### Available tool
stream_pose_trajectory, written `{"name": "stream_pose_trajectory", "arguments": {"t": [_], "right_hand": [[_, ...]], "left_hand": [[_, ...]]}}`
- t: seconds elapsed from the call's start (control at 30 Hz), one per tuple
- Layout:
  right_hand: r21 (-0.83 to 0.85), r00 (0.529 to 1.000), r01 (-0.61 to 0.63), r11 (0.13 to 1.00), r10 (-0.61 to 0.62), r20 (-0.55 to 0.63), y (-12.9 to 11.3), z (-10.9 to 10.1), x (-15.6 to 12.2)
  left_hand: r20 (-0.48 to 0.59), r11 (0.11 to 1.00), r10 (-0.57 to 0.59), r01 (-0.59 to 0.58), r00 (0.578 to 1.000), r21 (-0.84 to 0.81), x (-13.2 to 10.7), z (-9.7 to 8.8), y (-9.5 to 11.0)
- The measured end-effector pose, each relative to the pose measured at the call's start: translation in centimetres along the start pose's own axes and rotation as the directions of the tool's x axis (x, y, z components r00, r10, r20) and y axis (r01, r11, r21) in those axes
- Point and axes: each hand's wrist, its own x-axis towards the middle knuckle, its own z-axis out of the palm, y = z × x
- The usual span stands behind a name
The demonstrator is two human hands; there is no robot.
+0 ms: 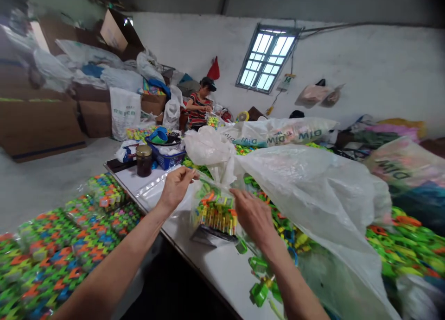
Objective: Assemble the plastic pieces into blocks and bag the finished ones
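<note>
A clear plastic bag [194, 218] stands on the white table [222, 273], its top edge stretched between my hands. Inside it, small plastic pieces [217, 216] in yellow, green and orange sit in a packed row above a dark base. My left hand [176, 186] pinches the bag's upper left corner between thumb and fingers. At the opposite corner, my right hand [252, 214] is closed on the rim, its fingertips partly hidden behind the hand. Loose green plastic pieces [259, 292] lie on the table near my right forearm.
Filled clear packs [69, 246] lie lower left. A brown jar [143, 161] and a blue basket [168, 159] stand at the table's far left. A large translucent sheet [313, 190] covers part of the green pile [410, 241] at right. Another person [198, 108] sits at the back.
</note>
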Motion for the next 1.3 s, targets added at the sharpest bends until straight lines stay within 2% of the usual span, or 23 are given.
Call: {"name": "stream_pose_trajectory", "arguments": {"t": [0.13, 0.2, 0.23, 0.3, 0.37, 0.43, 0.5, 0.53, 0.6, 0.63, 0.77, 0.9, 1.0, 1.1, 1.2, 1.3], "right_hand": [[0.168, 0.985, -0.126, 0.978, 0.103, 0.139, 6.7, -0.3, -0.9], [0.237, 0.97, -0.213, 0.948, 0.177, 0.164, 10.1, -1.0, -0.6], [0.241, 0.963, -0.265, 0.934, 0.242, 0.12, 11.2, -1.5, -0.4], [0.226, 0.928, -0.329, 0.917, 0.358, -0.099, 11.9, -2.9, 0.2], [0.226, 0.852, -0.293, 0.929, 0.361, -0.378, 9.7, -4.4, 0.9], [0.214, 0.804, -0.131, 0.968, 0.231, -0.549, 5.0, -5.2, 1.7], [0.168, 0.855, 0.168, 0.971, -0.059, -0.515, -0.5, -4.9, 2.5], [0.129, 0.866, 0.252, 0.959, -0.164, -0.472, -2.9, -4.4, 2.9], [0.069, 0.882, 0.306, 0.95, -0.255, -0.396, -6.1, -3.0, 3.7], [0.044, 0.889, 0.297, 0.954, -0.259, -0.377, -6.8, -2.3, 4.0], [-0.014, 0.868, 0.312, 0.95, -0.291, -0.402, -5.7, -0.8, 4.3], [-0.063, 0.846, 0.358, 0.932, -0.352, -0.4, -4.5, -1.6, 3.9], [-0.082, 0.83, 0.367, 0.927, -0.366, -0.421, -4.2, -1.8, 4.0], [-0.039, 0.81, 0.299, 0.953, -0.275, -0.518, -2.9, -1.4, 5.0], [0.059, 0.777, 0.243, 0.968, -0.158, -0.609, -1.2, -1.6, 5.5], [0.085, 0.764, 0.316, 0.945, -0.2, -0.614, -1.2, -2.1, 4.5]], "left_hand": [[0.089, 0.984, -0.09, 0.102, 0.992, -0.145, 0.6, 0.9, -0.5], [0.154, 0.959, -0.153, 0.184, 0.976, -0.215, 0.9, 1.4, -0.7], [0.177, 0.948, -0.178, 0.217, 0.968, -0.233, 1.0, 1.7, -0.7], [0.201, 0.938, -0.208, 0.253, 0.957, -0.235, 1.1, 2.0, -0.6], [0.209, 0.942, -0.218, 0.261, 0.953, -0.211, 1.0, 2.2, -0.3], [0.209, 0.949, -0.217, 0.256, 0.954, -0.185, 0.7, 2.2, 0.0], [0.199, 0.958, -0.199, 0.233, 0.96, -0.167, 0.4, 2.3, 0.2], [0.192, 0.961, -0.188, 0.22, 0.963, -0.165, 0.2, 2.3, 0.2], [0.194, 0.963, -0.175, 0.209, 0.965, -0.173, -0.3, 2.2, 0.2], [0.205, 0.962, -0.172, 0.21, 0.963, -0.177, -0.5, 2.2, 0.2], [0.339, 0.978, -0.112, 0.163, 0.934, -0.128, -1.1, 1.4, 0.5], [0.484, 1.0, -0.023, 0.026, 0.875, -0.001, -1.4, 0.9, 0.8], [0.449, 0.977, 0.009, -0.103, 0.894, 0.186, -2.0, 1.2, 0.4], [0.467, 0.942, 0.034, -0.185, 0.883, 0.281, -2.7, 1.9, -0.6], [0.429, 0.949, 0.004, -0.138, 0.903, 0.282, -2.9, 2.4, -1.2], [0.388, 0.974, -0.023, -0.067, 0.921, 0.218, -2.6, 2.6, -1.2]]}}
